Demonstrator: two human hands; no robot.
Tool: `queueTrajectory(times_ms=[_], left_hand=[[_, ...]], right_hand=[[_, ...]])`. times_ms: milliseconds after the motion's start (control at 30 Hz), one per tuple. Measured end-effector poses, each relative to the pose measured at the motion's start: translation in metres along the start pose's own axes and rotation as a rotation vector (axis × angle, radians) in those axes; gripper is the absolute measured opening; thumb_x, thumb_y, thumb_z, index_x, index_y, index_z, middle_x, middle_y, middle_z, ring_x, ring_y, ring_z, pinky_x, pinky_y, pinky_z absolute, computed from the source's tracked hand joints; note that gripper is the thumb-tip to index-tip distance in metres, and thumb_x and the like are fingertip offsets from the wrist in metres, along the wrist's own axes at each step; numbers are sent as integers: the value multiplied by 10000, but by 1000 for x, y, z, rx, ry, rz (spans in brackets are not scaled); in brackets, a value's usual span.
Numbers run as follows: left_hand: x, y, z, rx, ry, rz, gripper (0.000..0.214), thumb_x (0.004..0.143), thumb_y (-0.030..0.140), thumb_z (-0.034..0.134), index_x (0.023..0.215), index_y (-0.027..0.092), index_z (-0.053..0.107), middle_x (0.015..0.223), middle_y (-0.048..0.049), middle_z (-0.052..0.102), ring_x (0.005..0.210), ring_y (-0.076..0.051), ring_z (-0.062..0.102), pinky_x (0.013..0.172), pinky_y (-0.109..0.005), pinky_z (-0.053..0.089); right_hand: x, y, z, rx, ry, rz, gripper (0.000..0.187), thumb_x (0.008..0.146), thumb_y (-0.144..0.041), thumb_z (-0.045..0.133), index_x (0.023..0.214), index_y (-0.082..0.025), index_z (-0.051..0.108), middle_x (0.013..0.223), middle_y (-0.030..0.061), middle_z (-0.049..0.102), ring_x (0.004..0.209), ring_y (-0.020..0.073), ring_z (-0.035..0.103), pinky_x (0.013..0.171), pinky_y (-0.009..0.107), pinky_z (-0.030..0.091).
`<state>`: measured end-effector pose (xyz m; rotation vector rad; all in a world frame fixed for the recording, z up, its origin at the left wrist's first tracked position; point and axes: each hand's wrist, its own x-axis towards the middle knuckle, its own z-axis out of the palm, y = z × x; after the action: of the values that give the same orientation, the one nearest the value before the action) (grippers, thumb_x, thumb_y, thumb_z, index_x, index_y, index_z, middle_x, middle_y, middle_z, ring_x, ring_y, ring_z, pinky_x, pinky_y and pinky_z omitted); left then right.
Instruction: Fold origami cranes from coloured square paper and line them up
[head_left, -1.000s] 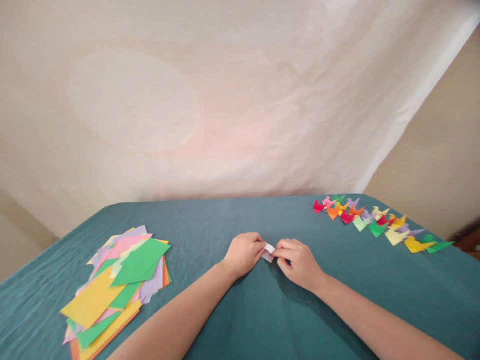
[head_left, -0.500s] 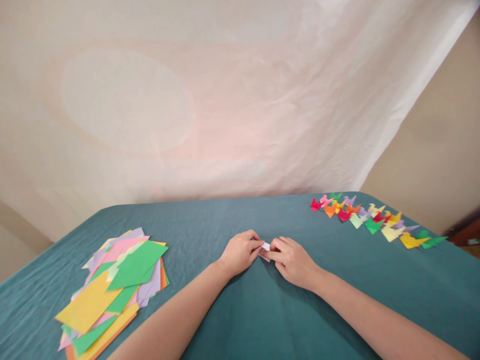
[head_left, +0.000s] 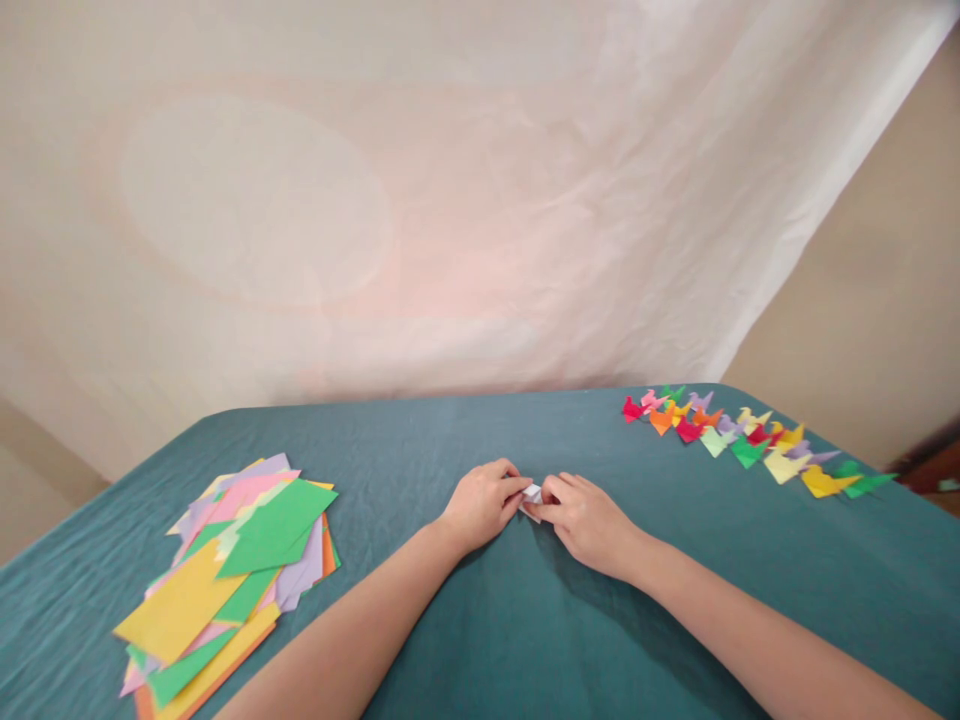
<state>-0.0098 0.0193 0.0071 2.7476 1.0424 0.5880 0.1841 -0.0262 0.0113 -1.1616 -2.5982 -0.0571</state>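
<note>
Between my two hands, low over the middle of the table, is a small piece of folded white paper [head_left: 532, 494]. My left hand [head_left: 484, 503] grips its left side, the fingers pressed together. On the right side, my right hand [head_left: 583, 520] pinches it between curled fingers and thumb. Fingers cover much of the paper, so its full shape is hidden.
A loose pile of coloured paper sheets [head_left: 277, 530] lies on the left of the green-clothed table [head_left: 420, 430]. Rows of small folded paper birds [head_left: 784, 466] stand along the far right. Behind the table hangs a pale sheet [head_left: 480, 220].
Both hands stay in almost the same place on the white paper. Slightly more of its folded surface shows between the fingers.
</note>
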Motion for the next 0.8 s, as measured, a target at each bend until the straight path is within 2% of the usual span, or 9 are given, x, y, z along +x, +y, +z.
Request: queueTrajectory(times_ms=[433,800], left_hand=[[2,4,-1,107,2,21,234,880,255,468,1061,259,618,946,-30,582,861,-168,554,764,-267,420],[4,2,-1,132,5,55,236,910,294,429,1045,272,622,927,-13,595,842,-146,559,739,-242,415]], right_hand=[[1,3,-8,55,-69,-24,348,876,-111,417,1108,-287,609,871,44,528,814,175,445,725,298,355],[2,5,-8,83,-103,-23,334,893,-121,389,1077,-265,628,888,54,522,824,174,437,739,296,344]])
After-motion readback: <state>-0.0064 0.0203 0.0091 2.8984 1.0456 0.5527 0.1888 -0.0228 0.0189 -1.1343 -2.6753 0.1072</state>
